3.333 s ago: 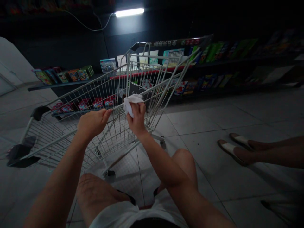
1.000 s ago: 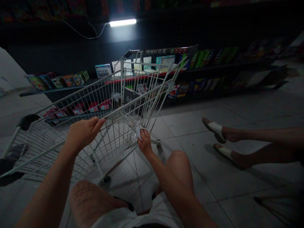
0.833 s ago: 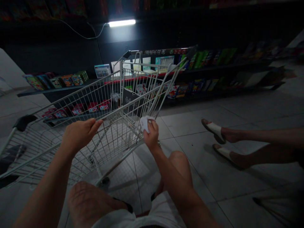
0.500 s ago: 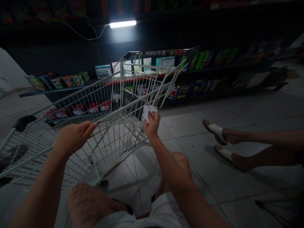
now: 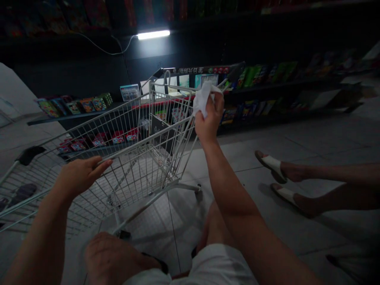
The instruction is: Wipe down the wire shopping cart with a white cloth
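Right hand point(image 5: 209, 120) pinched the white cloth point(image 5: 202, 98), left hand point(image 5: 77, 176) clutched the cart point(image 5: 148, 138), honestly too dim to tell what was wiped and what wasn't.

Grey wire shopping cart point(image 5: 139, 143), upright, crumpled white cloth point(image 5: 202, 99), raised near the cart's handle point(image 5: 192, 70)

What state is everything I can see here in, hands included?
Left hand, resting on the cart's near top rail.
Right hand, closed on the cloth.
Cloth, crumpled and held up near the handle end; can't tell if it touches the cart.
Cart, upright on its wheels.
Lamp, lit.
Shelves, stocked with goods.
Sandals, worn by another person.
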The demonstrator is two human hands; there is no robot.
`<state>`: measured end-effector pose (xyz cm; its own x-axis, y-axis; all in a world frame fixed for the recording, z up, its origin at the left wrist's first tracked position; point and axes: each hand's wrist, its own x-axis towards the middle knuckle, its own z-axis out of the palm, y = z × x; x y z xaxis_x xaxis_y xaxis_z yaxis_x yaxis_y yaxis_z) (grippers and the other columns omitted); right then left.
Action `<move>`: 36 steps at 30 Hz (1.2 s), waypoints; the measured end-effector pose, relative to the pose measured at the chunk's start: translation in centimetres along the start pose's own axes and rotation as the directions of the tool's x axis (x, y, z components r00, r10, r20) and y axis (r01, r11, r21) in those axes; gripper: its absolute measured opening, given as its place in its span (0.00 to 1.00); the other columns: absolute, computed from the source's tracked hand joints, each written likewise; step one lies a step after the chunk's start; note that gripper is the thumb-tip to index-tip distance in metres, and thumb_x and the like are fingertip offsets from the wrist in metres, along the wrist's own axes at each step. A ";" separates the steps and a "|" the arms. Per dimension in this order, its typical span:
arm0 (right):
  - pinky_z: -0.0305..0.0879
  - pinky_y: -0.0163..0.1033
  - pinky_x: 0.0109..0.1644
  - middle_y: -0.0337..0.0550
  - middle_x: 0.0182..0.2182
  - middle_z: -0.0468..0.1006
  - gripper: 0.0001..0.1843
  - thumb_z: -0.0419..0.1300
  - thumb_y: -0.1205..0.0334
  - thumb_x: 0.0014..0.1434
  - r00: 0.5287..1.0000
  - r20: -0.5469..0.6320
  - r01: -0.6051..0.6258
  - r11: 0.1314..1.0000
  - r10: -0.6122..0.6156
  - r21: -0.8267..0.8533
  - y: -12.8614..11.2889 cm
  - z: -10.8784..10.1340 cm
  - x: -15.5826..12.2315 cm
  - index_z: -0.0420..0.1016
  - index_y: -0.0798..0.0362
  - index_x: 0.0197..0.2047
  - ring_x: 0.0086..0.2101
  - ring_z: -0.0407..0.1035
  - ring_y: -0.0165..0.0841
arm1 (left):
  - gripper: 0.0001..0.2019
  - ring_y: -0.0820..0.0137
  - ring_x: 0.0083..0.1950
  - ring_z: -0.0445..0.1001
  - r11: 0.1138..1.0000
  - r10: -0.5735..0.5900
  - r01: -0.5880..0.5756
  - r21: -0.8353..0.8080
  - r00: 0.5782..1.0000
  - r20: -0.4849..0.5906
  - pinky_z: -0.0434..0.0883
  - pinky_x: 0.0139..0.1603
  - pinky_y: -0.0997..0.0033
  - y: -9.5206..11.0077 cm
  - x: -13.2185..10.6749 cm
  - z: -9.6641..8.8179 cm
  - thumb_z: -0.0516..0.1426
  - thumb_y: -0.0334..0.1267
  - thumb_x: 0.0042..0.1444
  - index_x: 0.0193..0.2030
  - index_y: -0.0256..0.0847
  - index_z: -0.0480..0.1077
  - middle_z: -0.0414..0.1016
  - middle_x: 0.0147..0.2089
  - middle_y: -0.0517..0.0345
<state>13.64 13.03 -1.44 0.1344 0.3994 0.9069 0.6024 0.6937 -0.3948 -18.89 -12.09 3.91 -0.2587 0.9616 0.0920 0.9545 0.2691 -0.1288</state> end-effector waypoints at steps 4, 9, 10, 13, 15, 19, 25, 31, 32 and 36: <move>0.59 0.61 0.64 0.49 0.60 0.59 0.32 0.51 0.71 0.56 0.996 0.064 0.058 0.998 -0.056 -0.022 -2.0 0.2 -0.7 0.65 0.49 0.64 0.61 0.55 0.47 | 0.28 0.60 0.38 0.76 0.992 0.098 -0.097 0.078 0.995 -0.005 0.58 0.31 0.69 3.2 0.9 -0.9 0.38 0.61 0.64 0.42 0.44 0.70 0.78 0.35 0.52; 0.65 0.53 0.59 0.51 0.56 0.66 0.31 0.56 0.70 0.54 0.962 0.271 0.022 0.999 -0.033 0.040 -5.9 1.7 -12.6 0.69 0.51 0.62 0.55 0.61 0.45 | 0.28 0.59 0.40 0.76 0.963 0.263 -0.252 0.093 0.956 -0.133 0.63 0.35 0.66 10.1 4.6 -2.6 0.36 0.54 0.66 0.46 0.41 0.72 0.79 0.40 0.48; 0.65 0.51 0.59 0.51 0.55 0.67 0.30 0.56 0.71 0.54 0.941 0.334 0.036 0.997 -0.058 0.073 -6.2 1.7 -14.2 0.71 0.51 0.61 0.54 0.62 0.43 | 0.27 0.59 0.41 0.77 0.959 0.281 -0.271 0.079 0.946 -0.160 0.64 0.37 0.65 11.5 5.5 -2.9 0.36 0.51 0.66 0.46 0.40 0.73 0.79 0.41 0.47; 0.66 0.48 0.58 0.48 0.53 0.71 0.27 0.53 0.72 0.56 0.926 0.362 0.066 0.989 -0.109 0.130 -5.4 0.8 -14.2 0.74 0.50 0.58 0.53 0.65 0.40 | 0.25 0.60 0.42 0.76 0.940 0.330 -0.340 -0.015 0.923 -0.199 0.66 0.40 0.63 14.8 7.6 -3.4 0.38 0.44 0.64 0.50 0.39 0.73 0.79 0.43 0.46; 0.66 0.51 0.58 0.48 0.55 0.69 0.26 0.51 0.71 0.58 0.975 0.209 0.056 0.994 -0.075 0.092 -3.6 -0.6 -10.3 0.72 0.49 0.58 0.54 0.64 0.40 | 0.25 0.61 0.41 0.76 0.935 0.328 -0.349 -0.056 0.916 -0.233 0.66 0.39 0.64 16.1 8.4 -3.2 0.39 0.46 0.65 0.48 0.39 0.74 0.80 0.41 0.45; 0.59 0.60 0.64 0.47 0.60 0.60 0.29 0.47 0.69 0.59 0.997 -0.056 0.045 0.999 -0.047 -0.030 1.8 -2.3 1.5 0.64 0.48 0.64 0.63 0.55 0.45 | 0.29 0.62 0.36 0.76 0.945 0.292 -0.323 -0.056 0.905 -0.309 0.65 0.36 0.64 16.6 8.6 -2.4 0.39 0.57 0.65 0.46 0.40 0.74 0.79 0.36 0.46; 0.60 0.62 0.64 0.50 0.61 0.57 0.33 0.48 0.72 0.57 0.998 -0.042 0.034 0.995 -0.038 -0.093 3.2 -1.1 5.2 0.61 0.49 0.66 0.63 0.54 0.45 | 0.31 0.60 0.35 0.76 0.949 0.298 -0.315 -0.002 0.902 -0.311 0.64 0.34 0.63 16.0 7.9 -2.2 0.39 0.60 0.65 0.47 0.40 0.75 0.79 0.35 0.45; 0.63 0.56 0.61 0.52 0.58 0.64 0.28 0.55 0.71 0.55 0.989 0.149 -0.008 0.999 0.015 -0.049 -3.2 1.8 -8.9 0.71 0.50 0.59 0.57 0.58 0.45 | 0.29 0.62 0.35 0.76 0.962 0.266 -0.269 0.036 0.908 -0.323 0.62 0.34 0.66 14.9 7.2 -2.3 0.41 0.60 0.65 0.45 0.42 0.74 0.79 0.33 0.49; 0.62 0.55 0.61 0.53 0.57 0.65 0.27 0.55 0.70 0.55 0.978 0.206 -0.032 0.999 0.038 -0.034 -4.0 2.3 -11.4 0.72 0.52 0.58 0.56 0.58 0.45 | 0.29 0.62 0.35 0.76 0.964 0.263 -0.264 0.041 0.909 -0.323 0.62 0.34 0.66 14.7 7.1 -2.3 0.41 0.60 0.65 0.45 0.42 0.74 0.79 0.33 0.49; 0.62 0.51 0.61 0.54 0.55 0.68 0.27 0.56 0.69 0.55 0.900 0.432 -0.083 0.996 0.062 0.031 -5.3 2.7 -18.9 0.74 0.55 0.58 0.54 0.60 0.45 | 0.29 0.62 0.36 0.77 0.964 0.265 -0.258 0.064 0.912 -0.313 0.61 0.33 0.67 13.4 6.5 -2.0 0.41 0.61 0.65 0.44 0.42 0.73 0.79 0.34 0.50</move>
<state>5.82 3.42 -16.91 -0.1814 0.6610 0.7281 0.5648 0.6761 -0.4732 -7.53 -2.32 4.78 0.0630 0.9313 0.3587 0.9773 0.0153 -0.2112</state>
